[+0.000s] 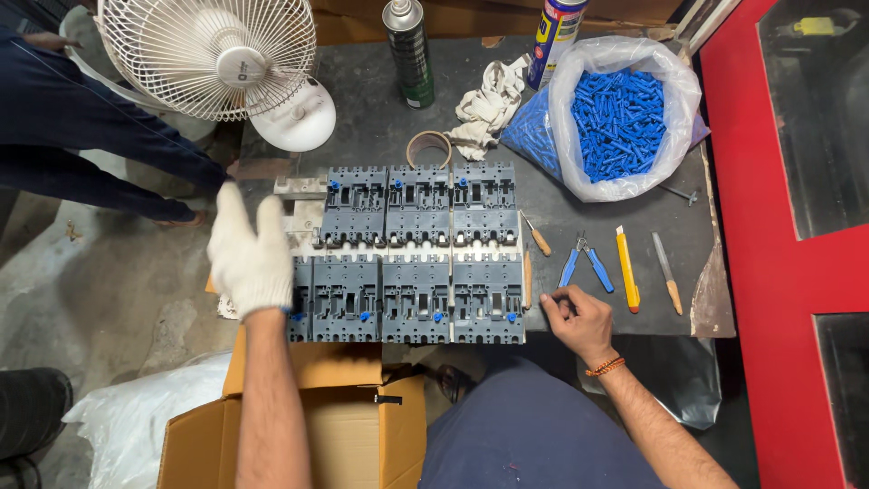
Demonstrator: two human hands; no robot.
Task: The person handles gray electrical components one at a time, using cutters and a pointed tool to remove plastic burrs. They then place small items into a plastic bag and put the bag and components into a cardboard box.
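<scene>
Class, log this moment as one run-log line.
left hand: gloved, raised over grey breaker housings | right hand: bare, at table edge beside housings | blue pliers nearby

Grey breaker housings (412,254), two rows

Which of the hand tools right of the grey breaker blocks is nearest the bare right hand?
The blue-handled pliers. They lie just above the right hand, whereas the yellow utility knife and the wooden-handled blade sit farther right.

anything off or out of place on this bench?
Only the left hand wears a glove; the right hand is bare. The grey breaker housings sit in two tidy rows. The rag lies crumpled. Nothing spilled or visibly damaged.
</scene>
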